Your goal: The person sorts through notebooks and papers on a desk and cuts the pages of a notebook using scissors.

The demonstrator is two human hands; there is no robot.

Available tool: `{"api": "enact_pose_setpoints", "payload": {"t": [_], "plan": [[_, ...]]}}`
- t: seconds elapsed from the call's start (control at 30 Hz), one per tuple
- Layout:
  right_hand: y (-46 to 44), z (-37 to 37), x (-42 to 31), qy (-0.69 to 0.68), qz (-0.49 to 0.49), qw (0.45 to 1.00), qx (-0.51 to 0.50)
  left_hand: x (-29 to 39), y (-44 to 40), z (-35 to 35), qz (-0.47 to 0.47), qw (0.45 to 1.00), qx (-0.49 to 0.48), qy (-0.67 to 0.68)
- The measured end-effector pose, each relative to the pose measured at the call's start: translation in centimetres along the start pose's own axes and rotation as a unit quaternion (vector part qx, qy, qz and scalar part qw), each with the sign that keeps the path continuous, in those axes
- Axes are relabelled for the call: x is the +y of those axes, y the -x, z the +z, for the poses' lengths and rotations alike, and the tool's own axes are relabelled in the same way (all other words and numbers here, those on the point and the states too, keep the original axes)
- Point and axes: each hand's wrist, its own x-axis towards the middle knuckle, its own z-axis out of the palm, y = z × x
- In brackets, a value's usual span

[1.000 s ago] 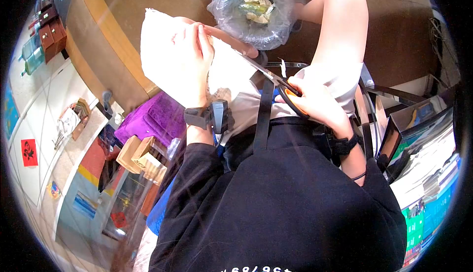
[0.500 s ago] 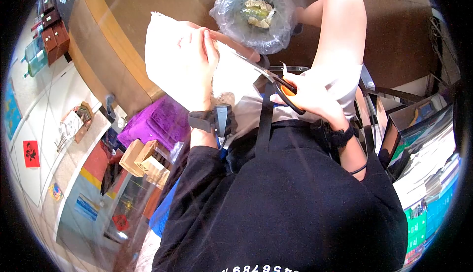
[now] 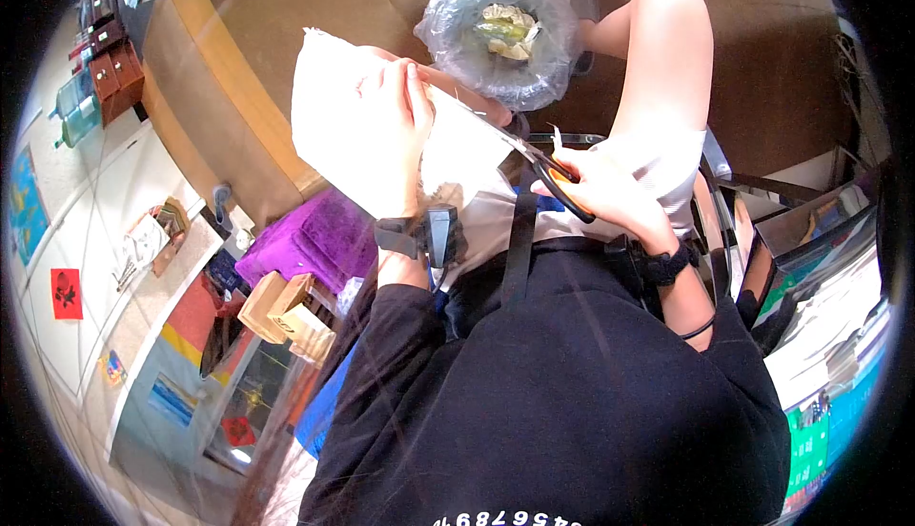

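A large white sheet (image 3: 334,116), which looks like paper, lies across my left thigh. My left hand (image 3: 400,111) is on its upper part, fingers close together and pressing it. In my right hand (image 3: 620,188) is a pair of scissors (image 3: 564,188) with black and orange handles. Their blades point up and left along the sheet's right edge; the blade tips are hard to make out. A thin white strip (image 3: 558,137) stands up beside the scissors' pivot.
Between my legs on the floor stands a bin (image 3: 448,35) lined with a clear bag, with crumpled scraps inside. A purple cloth-covered block (image 3: 310,240) and a cardboard box (image 3: 286,312) are at left. Papers and folders (image 3: 829,316) are piled at right.
The whole view has shifted slightly, so things appear a little further right and lower. Both hands keep nearly the same places on the sheet and the scissors.
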Motion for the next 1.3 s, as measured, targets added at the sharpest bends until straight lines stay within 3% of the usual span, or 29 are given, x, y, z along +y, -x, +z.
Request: {"api": "enact_pose_setpoints", "payload": {"t": [0.4, 0.9, 1.3], "plan": [[-0.3, 0.0, 0.1, -0.05, 0.048, 0.997, -0.035, 0.1, -0.2, 0.0, 0.002, 1.0, 0.009, 0.025], [-2.1, -0.5, -0.1, 0.012, -0.014, 1.0, -0.011, 0.1, -0.4, -0.1, -0.029, 0.999, 0.028, 0.017], [-3.0, 0.5, 0.6, -0.041, -0.012, 0.999, -0.017, 0.5, -0.8, -0.4, -0.048, 0.998, 0.045, 0.026]]}}
